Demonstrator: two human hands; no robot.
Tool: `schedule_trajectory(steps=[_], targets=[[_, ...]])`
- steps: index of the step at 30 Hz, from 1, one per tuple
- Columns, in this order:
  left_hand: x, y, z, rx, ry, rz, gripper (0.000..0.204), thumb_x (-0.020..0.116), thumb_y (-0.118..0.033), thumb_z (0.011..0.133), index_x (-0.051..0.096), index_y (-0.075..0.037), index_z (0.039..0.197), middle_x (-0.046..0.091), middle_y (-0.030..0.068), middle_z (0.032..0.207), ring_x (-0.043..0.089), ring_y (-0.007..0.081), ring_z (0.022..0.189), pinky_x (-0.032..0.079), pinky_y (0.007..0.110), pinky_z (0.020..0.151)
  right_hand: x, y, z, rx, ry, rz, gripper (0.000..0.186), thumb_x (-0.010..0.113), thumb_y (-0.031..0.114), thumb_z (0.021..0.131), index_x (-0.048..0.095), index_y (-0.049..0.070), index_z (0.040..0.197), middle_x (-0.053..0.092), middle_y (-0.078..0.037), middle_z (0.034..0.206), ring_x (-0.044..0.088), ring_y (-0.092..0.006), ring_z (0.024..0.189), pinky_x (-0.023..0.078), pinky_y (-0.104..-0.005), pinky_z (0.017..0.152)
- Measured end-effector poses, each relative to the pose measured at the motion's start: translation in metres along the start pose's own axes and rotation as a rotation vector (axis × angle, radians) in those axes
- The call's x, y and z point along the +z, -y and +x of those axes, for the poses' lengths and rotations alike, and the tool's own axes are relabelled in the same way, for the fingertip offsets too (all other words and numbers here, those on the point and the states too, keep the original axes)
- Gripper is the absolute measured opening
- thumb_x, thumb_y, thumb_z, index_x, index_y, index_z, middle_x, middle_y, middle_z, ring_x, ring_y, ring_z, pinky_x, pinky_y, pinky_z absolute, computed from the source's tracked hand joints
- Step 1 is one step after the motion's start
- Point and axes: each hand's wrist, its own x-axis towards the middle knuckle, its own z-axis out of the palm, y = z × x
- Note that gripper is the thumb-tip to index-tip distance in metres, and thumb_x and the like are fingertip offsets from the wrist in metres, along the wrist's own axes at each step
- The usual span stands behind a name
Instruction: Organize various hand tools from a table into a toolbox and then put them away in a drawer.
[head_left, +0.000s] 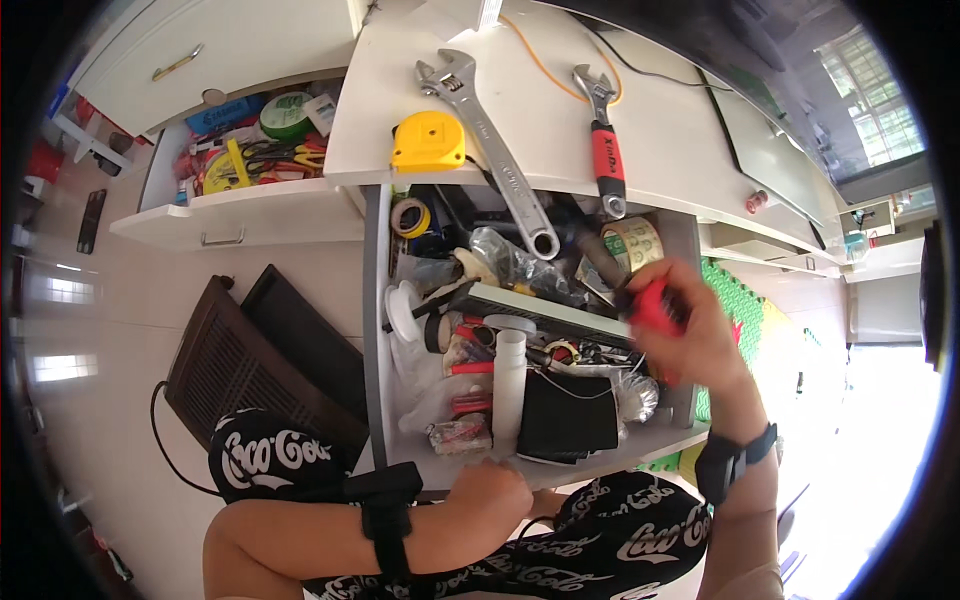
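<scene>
My right hand [690,325] is closed around a red and black object [660,306], blurred by motion, above the right side of an open drawer [650,438]. Its exact kind is unclear. My left hand [490,510] is curled into a fist by the drawer's front edge; whatever it may hold is hidden. Inside the drawer lie a white tube [508,385], a black pouch [568,415], a roll of wide tape [632,243], a yellow tape roll [410,217] and plastic bags. A large adjustable wrench [495,150] reaches from the white tabletop over the drawer.
On the tabletop [380,70] are a yellow tape measure [428,141] and a red-handled adjustable wrench [605,150]. Another open drawer [270,205], full of tools, juts out at the left. Dark brown panels [255,345] lie on the floor beside my leg. A screen [800,90] stands at the upper right.
</scene>
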Motion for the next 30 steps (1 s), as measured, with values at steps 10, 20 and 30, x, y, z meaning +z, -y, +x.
schedule_trajectory(steps=[10,20,30], targets=[[0.003,-0.003,0.002,-0.019,-0.03,0.065,0.03,0.062,-0.003,0.066,0.06,0.016,0.089,0.063,0.0232,0.077,0.066,0.0316,0.068,0.052,0.04,0.051,0.122,0.011,0.001,-0.113,0.493,-0.139,0.042,0.07,0.012,0.066,0.055,0.009,0.105,0.055,-0.014,0.104,0.058,-0.0338,0.094,0.048,-0.0375,0.085],[0.007,-0.002,0.002,-0.064,-0.043,-0.037,0.014,0.063,-0.003,0.068,0.068,0.006,0.078,0.064,0.0232,0.08,0.066,0.0364,0.075,0.052,0.045,0.062,0.189,-0.007,0.013,-0.015,0.448,-0.442,0.051,0.071,0.025,0.07,0.047,0.01,0.113,0.049,-0.022,0.108,0.061,-0.041,0.088,0.053,-0.0449,0.075],[0.001,-0.001,0.003,-0.039,0.007,-0.04,0.013,0.063,-0.002,0.067,0.068,0.005,0.077,0.064,0.0232,0.077,0.066,0.037,0.073,0.052,0.045,0.062,0.164,0.021,0.01,-0.197,0.566,-0.643,0.041,0.066,0.03,0.079,0.052,0.004,0.107,0.055,-0.018,0.1,0.063,-0.0346,0.085,0.053,-0.0416,0.07]])
